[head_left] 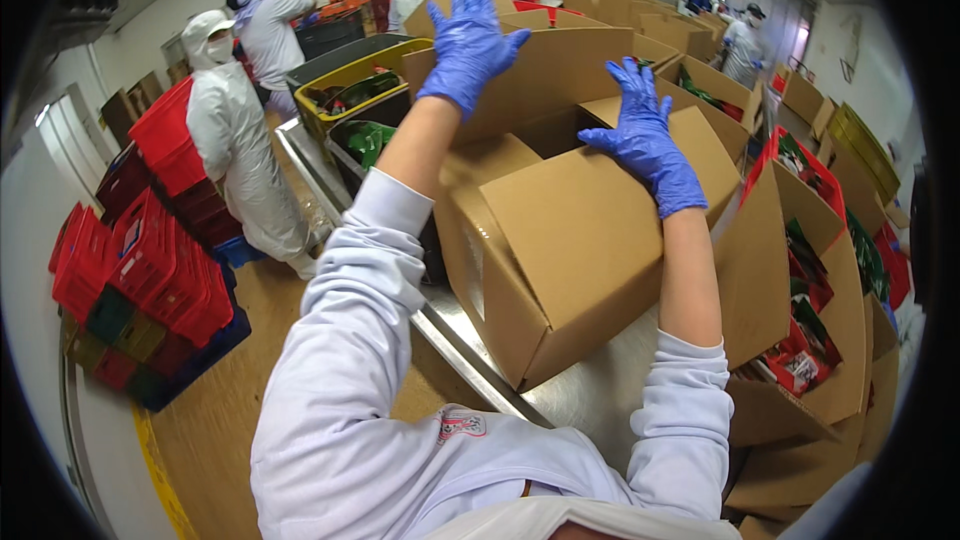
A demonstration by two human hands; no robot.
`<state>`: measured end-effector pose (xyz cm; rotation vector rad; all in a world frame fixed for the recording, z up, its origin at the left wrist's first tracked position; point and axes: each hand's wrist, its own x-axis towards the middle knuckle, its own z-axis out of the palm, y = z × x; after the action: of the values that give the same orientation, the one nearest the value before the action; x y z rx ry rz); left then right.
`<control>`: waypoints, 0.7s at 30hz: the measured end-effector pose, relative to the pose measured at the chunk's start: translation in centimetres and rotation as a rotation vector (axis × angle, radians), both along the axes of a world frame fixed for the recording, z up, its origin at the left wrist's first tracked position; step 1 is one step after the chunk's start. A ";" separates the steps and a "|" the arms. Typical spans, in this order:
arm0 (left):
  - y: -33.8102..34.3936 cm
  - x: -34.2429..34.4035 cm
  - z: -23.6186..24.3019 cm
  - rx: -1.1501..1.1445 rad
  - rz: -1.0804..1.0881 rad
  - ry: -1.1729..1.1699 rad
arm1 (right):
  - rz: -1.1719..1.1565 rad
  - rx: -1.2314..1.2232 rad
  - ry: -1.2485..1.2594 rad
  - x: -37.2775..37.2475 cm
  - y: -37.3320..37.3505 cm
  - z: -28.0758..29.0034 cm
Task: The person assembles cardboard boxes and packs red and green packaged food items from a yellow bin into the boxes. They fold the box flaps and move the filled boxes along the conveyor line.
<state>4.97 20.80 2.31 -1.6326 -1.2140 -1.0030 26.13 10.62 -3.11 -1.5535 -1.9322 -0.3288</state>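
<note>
A cardboard box [550,260] sits on a steel table [575,390] in front of me, its near flap folded over and its far flap raised around a dark opening. My left hand [468,60], in a blue glove, is raised at the upper edge of the upright flap [535,75], fingers apart; whether it touches the cardboard is unclear. My right hand [645,150], also gloved in blue, lies spread on the folded flap at the box's right part, fingertips reaching up beside the opening.
Stacked red crates [140,260] stand on the floor at left. Several workers in white, one nearby [245,150], stand beyond. A yellow crate [350,90] with green packages is behind the box. Open cartons [800,320] holding red and green packages crowd the right.
</note>
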 end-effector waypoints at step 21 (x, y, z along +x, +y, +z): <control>-17.1 2.0 -4.4 -0.818 -0.336 -0.004 | -0.277 0.853 0.804 13.4 -3.2 -7.3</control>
<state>7.02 3.68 -2.05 -2.5306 -1.4909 -0.7281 39.53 7.38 -10.44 -1.0948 -0.7808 -0.4692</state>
